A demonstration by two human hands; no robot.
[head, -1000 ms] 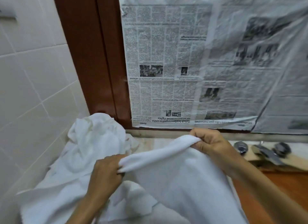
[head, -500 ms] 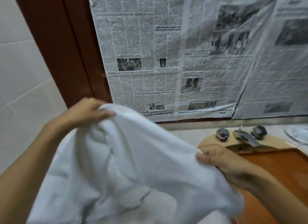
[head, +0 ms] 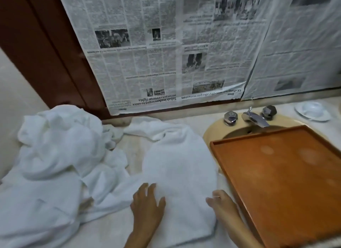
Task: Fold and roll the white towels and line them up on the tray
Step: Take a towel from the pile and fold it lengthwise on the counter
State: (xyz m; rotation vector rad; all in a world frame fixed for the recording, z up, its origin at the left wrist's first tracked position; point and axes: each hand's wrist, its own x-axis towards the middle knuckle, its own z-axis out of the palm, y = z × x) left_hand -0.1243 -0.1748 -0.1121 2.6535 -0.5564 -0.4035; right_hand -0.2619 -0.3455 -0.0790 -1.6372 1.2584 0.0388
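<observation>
Towel (head: 180, 166) lies spread lengthwise on the tabletop (head: 132, 148), just left of the wooden tray (head: 276, 174). Left hand (head: 147, 201) is flat on its near left edge, fingers straight and spread. Right hand (head: 220, 199) is at the right edge, fingers extended, touching, gripping nothing. Cloth white, soft terry, far end rumpled. Crumpled heap (head: 55, 146) at left.

1. The tray (head: 287, 183) floor lies bare, reachable from above.
2. A heaped towel pile (head: 55, 146) blocks the left end of the countertop (head: 132, 149).
3. A narrow bare strip runs between that pile and the spread towel (head: 180, 164).
4. The faucet (head: 255, 118) stands just behind the tray's far edge.
</observation>
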